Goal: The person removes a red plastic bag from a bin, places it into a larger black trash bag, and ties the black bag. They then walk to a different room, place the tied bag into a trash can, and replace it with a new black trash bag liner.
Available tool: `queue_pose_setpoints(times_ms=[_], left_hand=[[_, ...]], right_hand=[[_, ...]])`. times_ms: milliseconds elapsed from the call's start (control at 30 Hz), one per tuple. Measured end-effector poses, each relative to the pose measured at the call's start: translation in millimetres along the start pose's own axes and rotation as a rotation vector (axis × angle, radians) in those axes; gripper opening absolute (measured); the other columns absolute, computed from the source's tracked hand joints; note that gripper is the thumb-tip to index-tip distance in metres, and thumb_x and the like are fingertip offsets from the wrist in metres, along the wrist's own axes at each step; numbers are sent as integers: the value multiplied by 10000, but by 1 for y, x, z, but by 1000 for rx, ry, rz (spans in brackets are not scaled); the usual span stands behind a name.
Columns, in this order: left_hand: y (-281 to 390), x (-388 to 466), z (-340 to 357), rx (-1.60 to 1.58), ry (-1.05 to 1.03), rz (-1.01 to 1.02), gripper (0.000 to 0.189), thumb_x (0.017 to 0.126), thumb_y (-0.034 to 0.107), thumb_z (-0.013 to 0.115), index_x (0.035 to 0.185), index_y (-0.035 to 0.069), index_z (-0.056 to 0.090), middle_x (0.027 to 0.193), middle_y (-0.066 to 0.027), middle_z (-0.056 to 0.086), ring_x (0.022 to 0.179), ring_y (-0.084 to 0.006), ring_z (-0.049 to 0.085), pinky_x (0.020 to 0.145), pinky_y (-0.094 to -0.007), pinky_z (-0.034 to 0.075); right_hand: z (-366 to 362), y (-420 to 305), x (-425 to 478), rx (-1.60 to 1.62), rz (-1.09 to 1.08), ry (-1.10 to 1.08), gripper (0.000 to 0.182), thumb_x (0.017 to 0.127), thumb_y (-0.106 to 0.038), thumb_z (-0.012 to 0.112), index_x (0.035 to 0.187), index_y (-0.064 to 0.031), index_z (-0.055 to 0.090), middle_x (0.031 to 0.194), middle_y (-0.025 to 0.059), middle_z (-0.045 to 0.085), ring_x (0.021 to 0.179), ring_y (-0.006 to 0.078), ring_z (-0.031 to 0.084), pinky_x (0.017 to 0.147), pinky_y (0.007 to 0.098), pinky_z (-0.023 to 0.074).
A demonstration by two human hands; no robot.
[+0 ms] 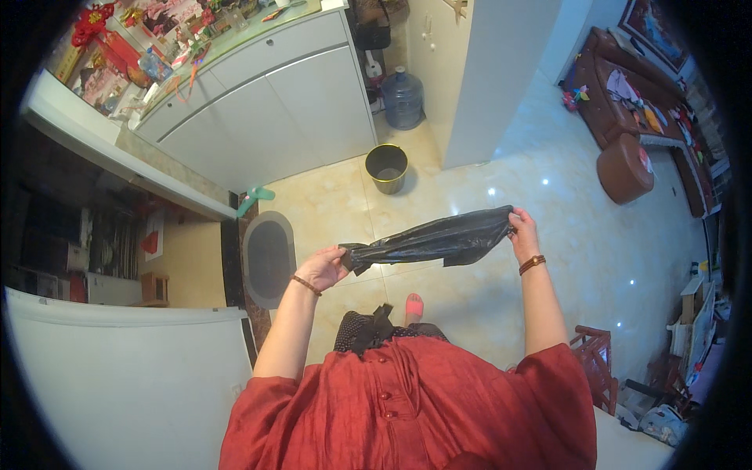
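A black plastic bag (435,238) is stretched sideways in the air before me, bunched into folds. My left hand (325,267) pinches its gathered left end. At the other end, my right hand (521,230) grips the upper right corner between thumb and fingers. The bag looks flat and wider towards the right. Beyond it, apart from both hands, a dark waste bin (386,169) with a gold-coloured rim stands upright on the tiled floor. I see no liner over its rim.
A white cabinet (264,111) with a cluttered top stands at the far left. Behind the bin are a large water bottle (402,98) and a wall end (487,88). A grey oval mat (269,258) lies left by the doorway. A brown stool (624,170) and sofa stand right.
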State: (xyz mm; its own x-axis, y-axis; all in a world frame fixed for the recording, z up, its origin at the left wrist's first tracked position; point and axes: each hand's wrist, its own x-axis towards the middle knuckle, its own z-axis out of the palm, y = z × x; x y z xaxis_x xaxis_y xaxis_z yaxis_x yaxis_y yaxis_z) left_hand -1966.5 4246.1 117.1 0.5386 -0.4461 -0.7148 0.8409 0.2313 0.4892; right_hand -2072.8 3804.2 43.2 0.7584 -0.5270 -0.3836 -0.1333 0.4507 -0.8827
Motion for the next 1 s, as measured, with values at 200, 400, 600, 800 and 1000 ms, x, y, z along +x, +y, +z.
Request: queue_pose_setpoints(times_ms=[200, 400, 600, 800, 1000], left_hand=[[2, 52, 24, 157, -106, 94, 28, 832, 74, 570, 819, 98, 576, 700, 22, 573, 589, -82, 501, 596, -242, 419], [19, 60, 71, 477, -154, 186, 113, 758, 66, 670, 722, 102, 569, 661, 38, 569, 558, -56, 494, 518, -193, 387], [16, 82, 71, 515, -182, 195, 140, 754, 97, 695, 713, 82, 562, 665, 13, 579, 557, -74, 541, 498, -196, 437], [25, 74, 73, 476, -335, 97, 139, 798, 156, 660, 724, 93, 561, 646, 26, 567, 523, -52, 498, 483, -167, 404], [35, 78, 63, 497, -320, 143, 163, 790, 156, 672, 711, 108, 538, 615, 48, 535, 491, -42, 445, 449, -167, 348]], right_hand=[[13, 52, 17, -733, -305, 358, 282, 694, -21, 565, 974, -47, 592, 847, 99, 604, 807, 182, 567, 742, 310, 455], [160, 29, -75, -545, -301, -299, 100, 789, -108, 611, 848, -31, 587, 737, 12, 585, 668, 65, 543, 609, 223, 455], [227, 6, -111, -588, -314, -289, 290, 727, -211, 711, 837, 13, 565, 755, 96, 620, 660, 142, 608, 594, 269, 486], [213, 28, -83, -470, -265, -464, 225, 771, -172, 655, 713, 0, 522, 643, 29, 565, 611, 79, 523, 542, 248, 427], [194, 14, -61, -404, -279, -213, 188, 803, -135, 604, 680, -55, 486, 595, -47, 450, 580, 45, 411, 513, 206, 336]])
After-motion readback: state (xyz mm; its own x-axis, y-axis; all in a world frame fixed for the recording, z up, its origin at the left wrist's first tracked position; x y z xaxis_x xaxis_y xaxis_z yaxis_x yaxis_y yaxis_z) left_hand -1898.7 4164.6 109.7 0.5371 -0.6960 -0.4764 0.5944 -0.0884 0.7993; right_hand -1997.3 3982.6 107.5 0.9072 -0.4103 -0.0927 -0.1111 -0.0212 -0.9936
